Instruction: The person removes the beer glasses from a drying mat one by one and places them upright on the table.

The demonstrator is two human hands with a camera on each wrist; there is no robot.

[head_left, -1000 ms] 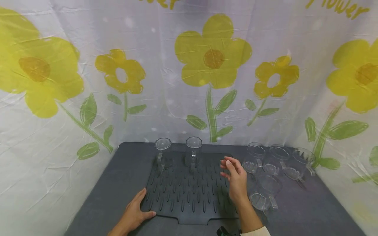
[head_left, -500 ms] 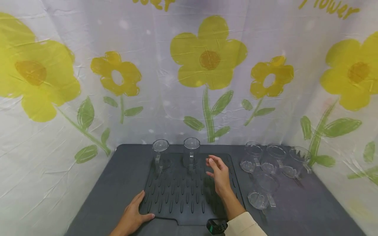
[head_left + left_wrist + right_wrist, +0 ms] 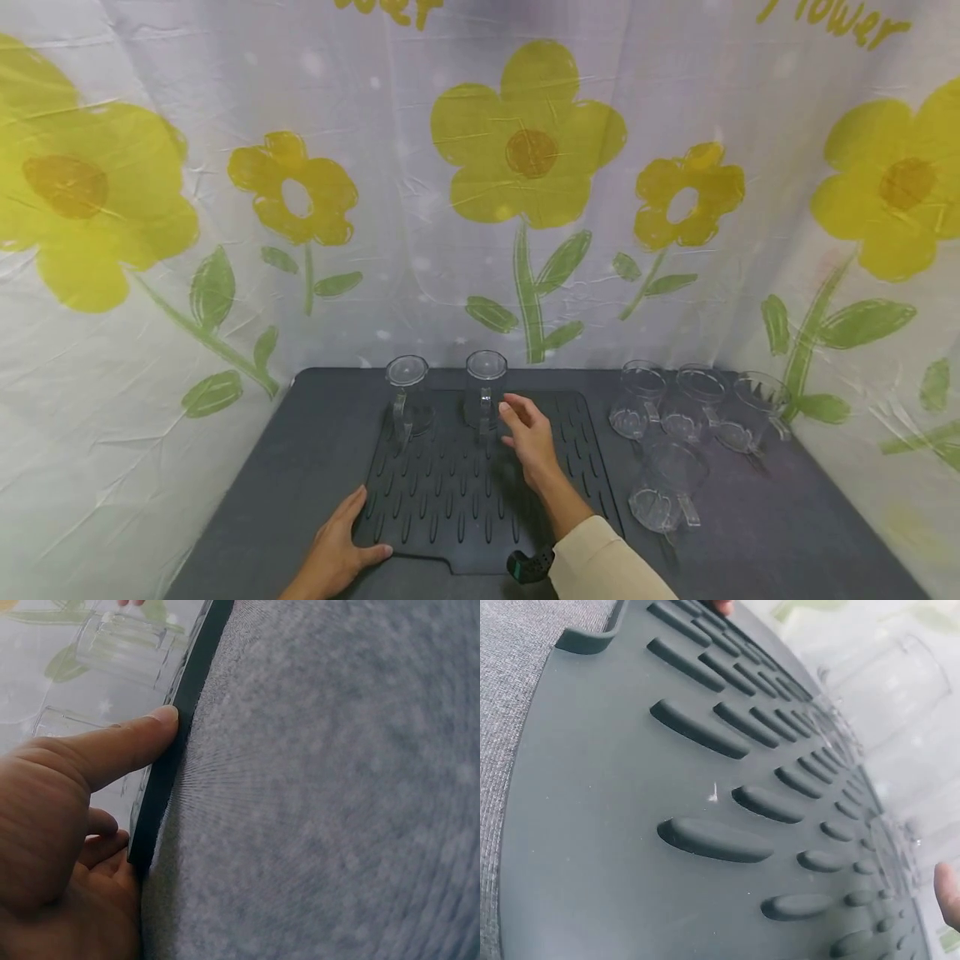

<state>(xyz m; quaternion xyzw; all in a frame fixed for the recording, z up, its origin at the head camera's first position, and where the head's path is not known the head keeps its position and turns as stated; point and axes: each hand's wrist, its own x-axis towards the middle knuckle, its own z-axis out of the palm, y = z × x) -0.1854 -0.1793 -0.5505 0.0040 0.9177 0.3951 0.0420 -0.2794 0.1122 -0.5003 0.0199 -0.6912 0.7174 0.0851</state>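
Note:
Two clear glass mugs, the left mug [image 3: 408,392] and the right mug [image 3: 480,400], stand upside down at the back of a dark ribbed drying mat [image 3: 450,533], their handles toward me. My right hand [image 3: 530,442] is over the mat with loosely bent fingers, fingertips right beside the right mug's handle. Nothing shows in its grasp. In the right wrist view only its thumb tip [image 3: 946,892] shows, at the right edge. My left hand [image 3: 335,537] rests at the mat's near left corner. Its straight thumb [image 3: 139,742] touches the mat's front edge, its fingers lie along the left side.
Right of the mat, several clear glass mugs stand upright on the grey cloth-covered table [image 3: 247,500]: three along the back, such as the rightmost mug [image 3: 750,412], and a nearer mug [image 3: 667,487]. A flowered curtain [image 3: 405,250] hangs behind and at both sides.
My right hand has moved left across the mat, from its right side to beside the right upside-down mug. The left hand has stayed at the corner. The view has shifted slightly.

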